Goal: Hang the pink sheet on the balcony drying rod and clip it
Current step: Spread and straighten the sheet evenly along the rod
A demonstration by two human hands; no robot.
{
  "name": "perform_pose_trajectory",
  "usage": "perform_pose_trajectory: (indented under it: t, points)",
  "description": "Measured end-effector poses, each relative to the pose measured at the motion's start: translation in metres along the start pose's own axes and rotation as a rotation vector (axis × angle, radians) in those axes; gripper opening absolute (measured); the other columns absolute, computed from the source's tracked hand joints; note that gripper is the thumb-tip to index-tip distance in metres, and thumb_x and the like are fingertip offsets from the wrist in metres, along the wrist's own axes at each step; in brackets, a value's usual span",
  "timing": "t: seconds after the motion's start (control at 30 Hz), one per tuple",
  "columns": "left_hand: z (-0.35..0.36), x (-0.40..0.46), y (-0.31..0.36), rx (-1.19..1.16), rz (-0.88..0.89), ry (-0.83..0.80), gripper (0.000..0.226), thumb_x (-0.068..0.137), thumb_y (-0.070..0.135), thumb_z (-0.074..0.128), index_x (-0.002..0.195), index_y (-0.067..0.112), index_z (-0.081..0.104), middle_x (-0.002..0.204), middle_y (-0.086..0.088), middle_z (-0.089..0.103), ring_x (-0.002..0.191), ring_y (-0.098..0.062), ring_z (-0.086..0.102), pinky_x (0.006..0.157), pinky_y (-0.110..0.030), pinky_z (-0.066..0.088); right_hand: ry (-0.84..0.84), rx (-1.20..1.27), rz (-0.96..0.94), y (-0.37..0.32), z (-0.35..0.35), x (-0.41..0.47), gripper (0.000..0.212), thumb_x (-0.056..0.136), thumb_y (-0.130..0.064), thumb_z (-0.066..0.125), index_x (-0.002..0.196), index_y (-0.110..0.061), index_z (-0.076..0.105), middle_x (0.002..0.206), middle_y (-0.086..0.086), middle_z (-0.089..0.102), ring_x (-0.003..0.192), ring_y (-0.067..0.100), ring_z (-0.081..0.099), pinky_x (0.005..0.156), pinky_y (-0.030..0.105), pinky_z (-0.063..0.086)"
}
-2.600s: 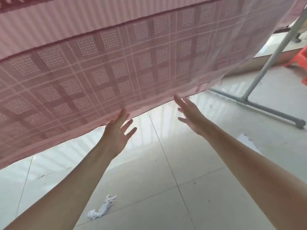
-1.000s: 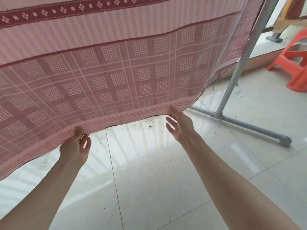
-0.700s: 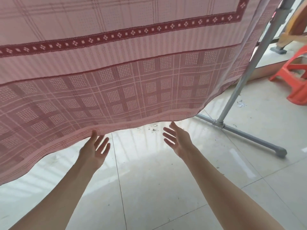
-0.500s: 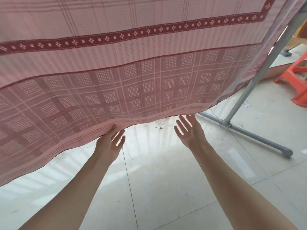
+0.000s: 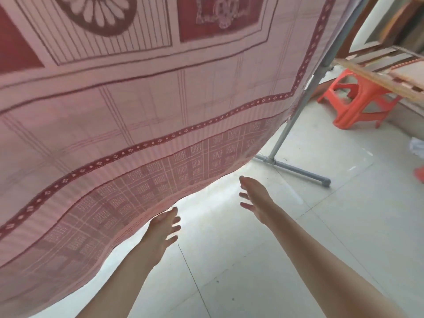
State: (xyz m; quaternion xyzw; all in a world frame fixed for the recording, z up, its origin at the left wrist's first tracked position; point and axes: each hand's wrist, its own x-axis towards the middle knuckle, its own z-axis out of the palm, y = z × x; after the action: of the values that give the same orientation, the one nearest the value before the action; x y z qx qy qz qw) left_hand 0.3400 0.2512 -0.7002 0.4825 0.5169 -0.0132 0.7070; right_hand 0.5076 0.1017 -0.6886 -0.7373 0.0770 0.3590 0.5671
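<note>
1. Pale glossy floor tiles with thin grout lines fill the lower part of the head view, and daylight reflects off them below the sheet.
2. Pink sheet: hangs down from above the frame and covers the upper and left part of the view. Dark red dotted border band, checked lower panel, flower and square motifs near the top. Its bottom hem runs in a slack curve from lower left to upper right.
3. Grey stand pole: slants down along the sheet's right edge to a crossbar foot resting on the tiles. The rod carrying the sheet is out of frame.
4. Left hand: raised to the hem, fingers straight and slightly spread. The fingertips touch or lie just under the hem; cannot tell which. Nothing gripped.
5. Right hand: raised, fingers straight and spread, just beside the hem and apart from it. Nothing held.
6. Red plastic stool: stands at right, beyond the pole, under a wooden frame.
7. No clip visible.
</note>
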Motion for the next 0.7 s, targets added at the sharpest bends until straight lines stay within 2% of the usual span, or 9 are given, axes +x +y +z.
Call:
perform_pose_trajectory:
  t: [0.07,0.13,0.23,0.3,0.4,0.5,0.63,0.7]
  points:
    - [0.013,-0.052,0.025,0.318,0.133,0.004,0.031,0.092,0.033,0.051,0.118,0.017,0.051,0.124,-0.003,0.053,0.109,-0.02,0.052,0.093,-0.034,0.041,0.038,-0.214,-0.062,-0.031,-0.021,-0.048,0.056,0.092,-0.041,0.049,0.141,-0.019,0.034,0.141,0.005,0.044,0.123,0.022,0.047,0.102,0.037,0.04]
    - [0.025,-0.102,0.058,0.623,0.367,0.001,0.039,0.092,0.033,0.05,0.127,0.017,0.045,0.13,-0.002,0.048,0.119,-0.019,0.046,0.095,-0.03,0.036,0.05,-0.422,-0.172,-0.068,-0.045,-0.099,0.06,0.092,-0.042,0.049,0.144,-0.02,0.029,0.146,0.005,0.039,0.131,0.021,0.041,0.107,0.035,0.035]
    - [0.046,-0.179,0.116,0.994,0.628,-0.029,0.05,0.093,0.035,0.045,0.138,0.016,0.034,0.142,-0.004,0.039,0.131,-0.023,0.035,0.105,-0.035,0.031,0.045,-0.648,-0.311,-0.133,-0.082,-0.176,0.062,0.093,-0.038,0.048,0.146,-0.017,0.024,0.151,0.001,0.032,0.138,0.016,0.03,0.109,0.028,0.025]
    - [0.062,-0.231,0.158,1.142,0.773,-0.028,0.051,0.093,0.034,0.043,0.139,0.017,0.032,0.144,-0.003,0.035,0.133,-0.022,0.031,0.108,-0.036,0.027,0.057,-0.758,-0.396,-0.177,-0.107,-0.224,0.062,0.093,-0.037,0.049,0.146,-0.018,0.023,0.151,-0.001,0.031,0.139,0.015,0.028,0.109,0.026,0.024]
    - [0.092,-0.309,0.215,1.162,0.913,-0.02,0.051,0.091,0.038,0.038,0.137,0.016,0.035,0.143,-0.003,0.037,0.132,-0.022,0.031,0.108,-0.034,0.025,0.086,-0.804,-0.479,-0.238,-0.145,-0.285,0.062,0.092,-0.039,0.05,0.146,-0.021,0.024,0.15,-0.002,0.033,0.138,0.016,0.03,0.111,0.03,0.027]
    - [0.121,-0.371,0.258,1.073,0.95,0.003,0.048,0.094,0.028,0.04,0.14,0.02,0.03,0.147,0.002,0.029,0.136,-0.017,0.023,0.111,-0.03,0.018,0.092,-0.762,-0.535,-0.293,-0.182,-0.333,0.061,0.092,-0.037,0.05,0.145,-0.024,0.024,0.15,-0.003,0.033,0.137,0.015,0.03,0.108,0.026,0.024]
    - [0.169,-0.423,0.308,1.075,1.141,-0.019,0.045,0.09,0.028,0.037,0.134,0.019,0.038,0.136,0.002,0.039,0.128,-0.018,0.035,0.103,-0.023,0.023,0.114,-0.724,-0.579,-0.35,-0.229,-0.371,0.058,0.093,-0.037,0.049,0.144,-0.026,0.025,0.15,-0.003,0.032,0.138,0.014,0.028,0.107,0.025,0.023]
    - [0.195,-0.444,0.338,1.081,1.242,-0.024,0.045,0.089,0.031,0.035,0.132,0.018,0.042,0.134,-0.001,0.043,0.126,-0.02,0.037,0.105,-0.023,0.023,0.127,-0.724,-0.59,-0.379,-0.25,-0.381,0.058,0.093,-0.037,0.049,0.145,-0.023,0.025,0.15,-0.002,0.032,0.138,0.014,0.028,0.108,0.024,0.021]
